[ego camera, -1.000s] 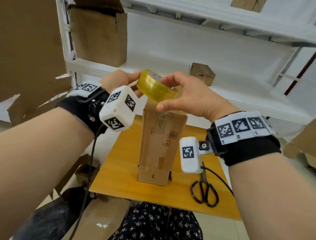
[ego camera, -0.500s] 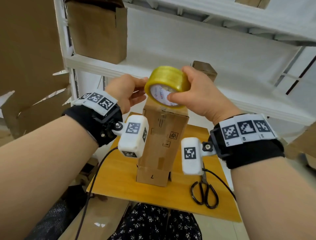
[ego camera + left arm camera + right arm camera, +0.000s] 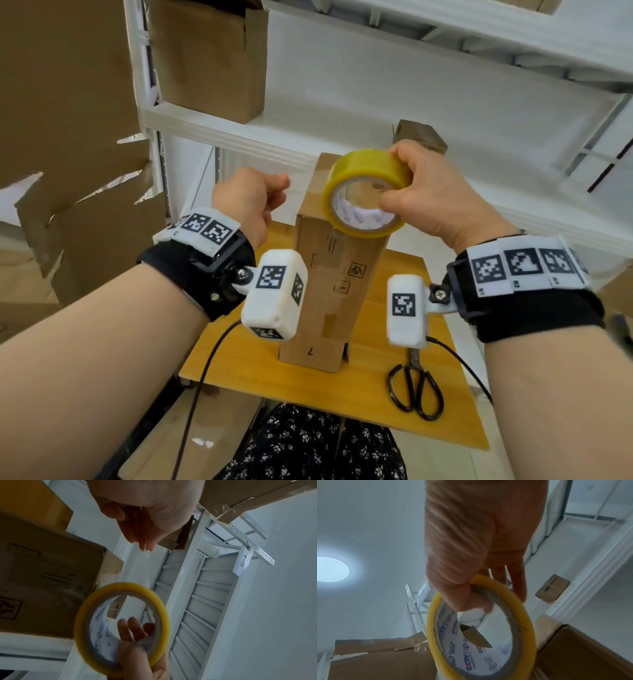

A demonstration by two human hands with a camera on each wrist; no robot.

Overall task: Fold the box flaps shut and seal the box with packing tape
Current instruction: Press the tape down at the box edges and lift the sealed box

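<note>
Tall cardboard box [image 3: 329, 274] stands upright on the wooden counter [image 3: 373, 404], scissors [image 3: 416, 387] lying just beside it. Right hand [image 3: 442, 198] grasps the yellow tape roll [image 3: 366, 192] near the box top, thumb inside the core. Left hand [image 3: 246, 202] fingers pinch the clear tape end [image 3: 145, 555], stretched from the roll.

white shelving [image 3: 219, 123], wooden table [image 3: 394, 404], ceiling light [image 3: 330, 568]
</note>
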